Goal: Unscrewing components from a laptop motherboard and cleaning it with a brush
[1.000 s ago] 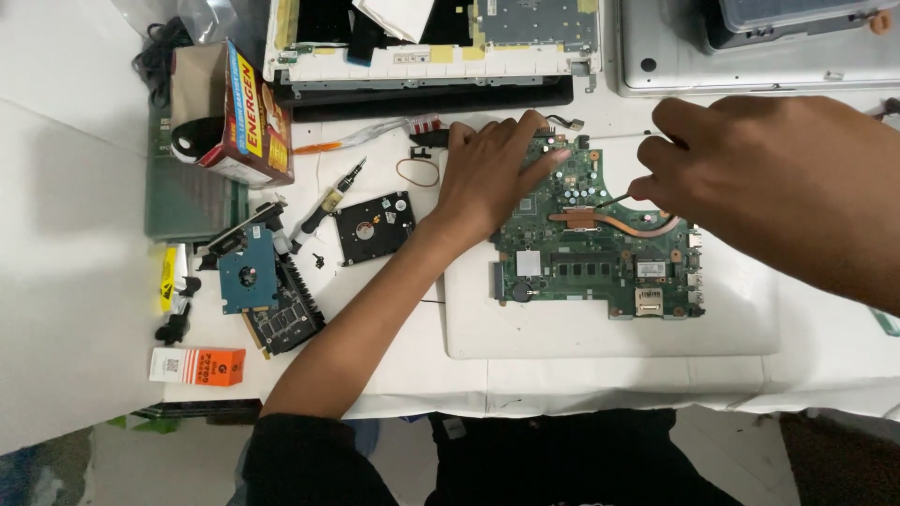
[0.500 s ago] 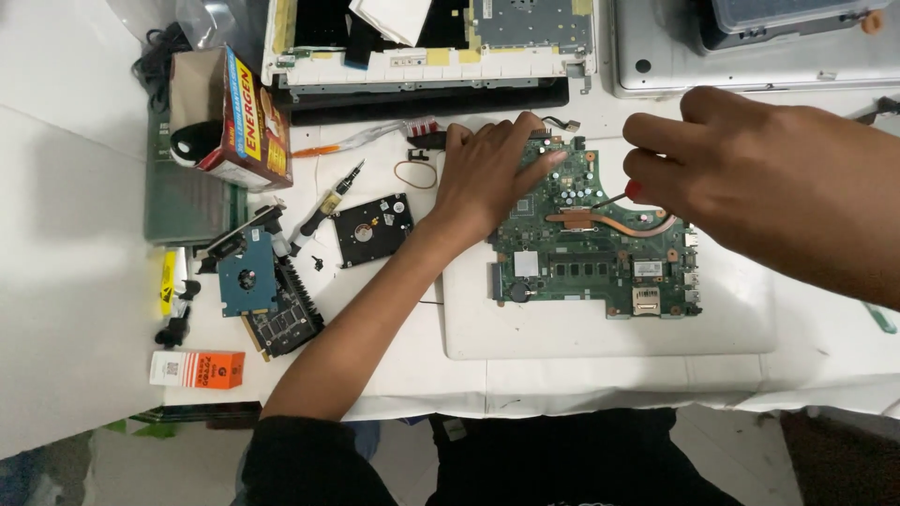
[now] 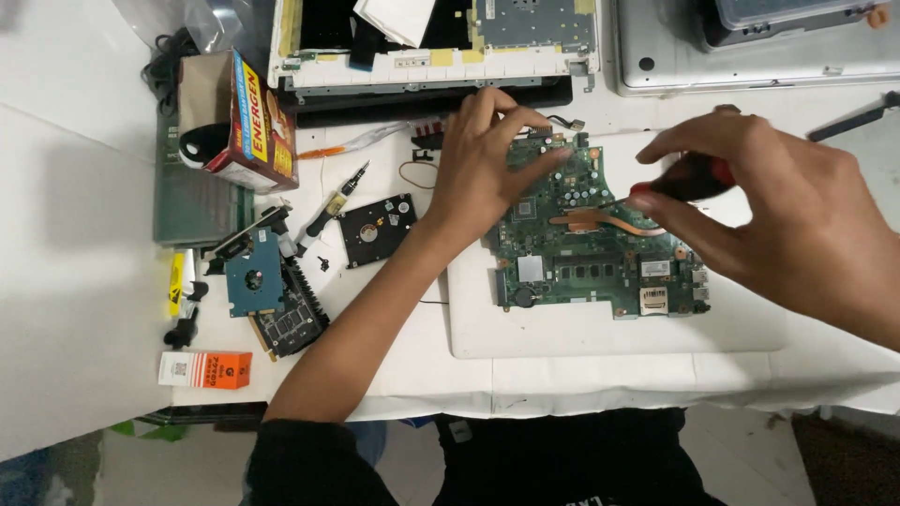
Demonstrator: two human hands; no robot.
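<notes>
a green rectangular laptop circuit board (image 3: 600,248) lies on a white flat panel (image 3: 609,328). the right hand (image 3: 778,215) grips a red-and-black-handled screwdriver (image 3: 689,178), tip on the board's copper pipe. the left hand (image 3: 483,164) rests loosely open, fingertips pressing the board's upper left edge.

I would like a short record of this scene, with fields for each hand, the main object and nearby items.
left hand: rests on the upper left edge of the green circuit board
right hand: holds a screwdriver, tip over the board's copper pipe
board support: pale flat panel
nearby left: hard drive, small orange box
</notes>
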